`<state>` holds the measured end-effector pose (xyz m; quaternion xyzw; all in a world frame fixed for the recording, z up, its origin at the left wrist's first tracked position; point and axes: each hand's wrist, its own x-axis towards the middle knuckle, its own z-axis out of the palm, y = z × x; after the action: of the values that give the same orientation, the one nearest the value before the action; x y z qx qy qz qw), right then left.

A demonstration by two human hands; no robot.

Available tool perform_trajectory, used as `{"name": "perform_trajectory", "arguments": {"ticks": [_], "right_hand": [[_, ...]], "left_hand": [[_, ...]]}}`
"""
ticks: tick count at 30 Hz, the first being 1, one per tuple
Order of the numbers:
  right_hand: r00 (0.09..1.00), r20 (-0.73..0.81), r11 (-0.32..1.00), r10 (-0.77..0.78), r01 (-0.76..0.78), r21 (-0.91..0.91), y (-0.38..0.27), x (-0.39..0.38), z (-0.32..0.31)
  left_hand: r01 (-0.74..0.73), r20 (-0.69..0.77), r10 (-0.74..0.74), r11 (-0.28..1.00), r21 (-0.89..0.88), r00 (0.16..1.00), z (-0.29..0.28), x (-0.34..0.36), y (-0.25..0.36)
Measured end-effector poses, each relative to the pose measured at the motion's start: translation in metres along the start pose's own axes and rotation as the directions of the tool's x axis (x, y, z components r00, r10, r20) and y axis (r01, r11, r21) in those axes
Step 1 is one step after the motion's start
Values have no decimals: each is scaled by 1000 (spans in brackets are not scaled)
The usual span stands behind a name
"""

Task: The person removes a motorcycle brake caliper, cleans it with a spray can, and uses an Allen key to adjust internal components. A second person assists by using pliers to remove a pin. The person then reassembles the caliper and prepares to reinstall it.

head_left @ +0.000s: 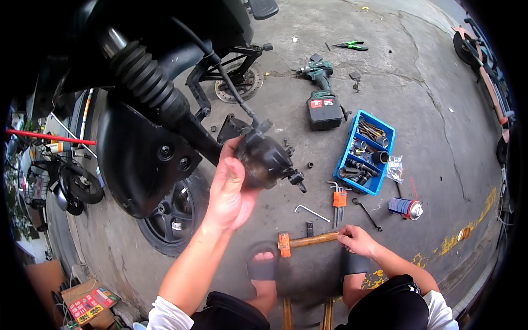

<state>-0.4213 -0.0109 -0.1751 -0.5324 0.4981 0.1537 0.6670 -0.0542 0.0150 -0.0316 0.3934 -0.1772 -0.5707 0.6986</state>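
My left hand [228, 190] is wrapped round a black brake caliper [267, 159], raised beside the scooter's front end. A thin brake hose [234, 88] runs down into the caliper from above. Just behind it stands the fork leg with its ribbed rubber boot [146, 77], next to a black fender [129, 159]. Low between my feet, my right hand [357, 240] pinches the handle end of a hammer [313, 240]. Its wooden handle lies level and its orange head points left. The fingertips on the handle are partly hidden.
A wheel [176, 220] lies on the concrete below the fender. Ahead right are a cordless impact wrench [323, 104], green-handled pliers [352, 46] and a blue tray [360, 187] of sockets. Nearer lie a hex key set [340, 197], an L-shaped key [312, 212], a wrench [367, 214] and a spray can [404, 208].
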Motion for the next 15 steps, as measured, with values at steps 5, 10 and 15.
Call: {"name": "perform_trajectory", "arguments": {"ticks": [5, 10, 15], "right_hand": [[998, -41, 996, -57, 54, -74, 19, 3, 4], [990, -51, 959, -133, 116, -258, 12, 5, 9], [980, -64, 913, -189, 151, -380, 23, 4, 8]], "left_hand": [[-99, -40, 105, 985, 139, 994, 15, 1, 2], [-97, -83, 111, 982, 161, 990, 24, -1, 7], [-95, -131, 116, 983, 155, 985, 6, -1, -1]]}}
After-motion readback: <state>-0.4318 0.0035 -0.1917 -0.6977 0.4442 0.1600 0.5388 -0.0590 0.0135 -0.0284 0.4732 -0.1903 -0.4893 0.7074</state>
